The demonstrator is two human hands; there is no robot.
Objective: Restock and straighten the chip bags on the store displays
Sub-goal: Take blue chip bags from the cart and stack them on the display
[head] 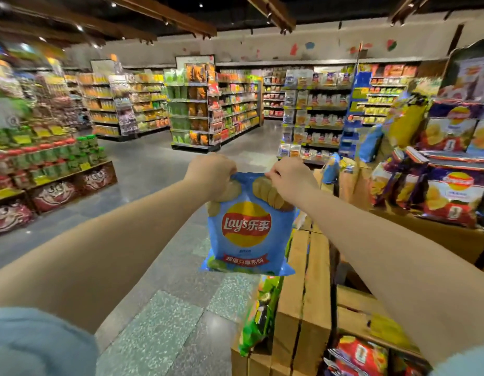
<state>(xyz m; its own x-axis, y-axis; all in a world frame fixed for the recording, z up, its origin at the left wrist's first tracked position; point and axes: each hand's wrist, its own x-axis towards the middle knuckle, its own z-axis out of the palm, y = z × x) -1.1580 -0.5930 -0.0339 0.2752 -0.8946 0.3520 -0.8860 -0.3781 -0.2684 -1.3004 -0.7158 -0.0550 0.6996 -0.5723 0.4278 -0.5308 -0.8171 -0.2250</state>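
A: What can't you make out here?

B: The fingertips of both hands are tucked behind the top seam of the blue Lay's bag [246, 226], so only knuckles show. The bag's lower corners blur into the floor [159, 316], and the small print under the logo is unreadable. The shelves at the back are smeared; the packets on them are just colour.

A: And the hands themselves?

B: The left hand [211, 172] pinches the bag's top left corner, the right hand [289, 176] pinches the top right. Both are clenched on the seam, and the bag hangs upright between them, logo facing the camera, in the air above the aisle floor and just beside the wooden crates [303, 308].

A: Count things for me.

B: One blue bag held. Two bare forearms, each with a light blue sleeve [40, 346] cut off at the frame's bottom edge. One green chip bag [260, 318] is wedged against the near crate's side, below the held bag. One red chip bag [363, 354] lies low on the right, partly cropped. On the right display [452, 202] I count at least three large purple-and-red Lay's bags; further ones overlap too much to number.

A: Anything else around?

B: A low stand of green and red packets [59, 158] sits at left, well apart. The right forearm crosses in front of the crates and hides part of them.
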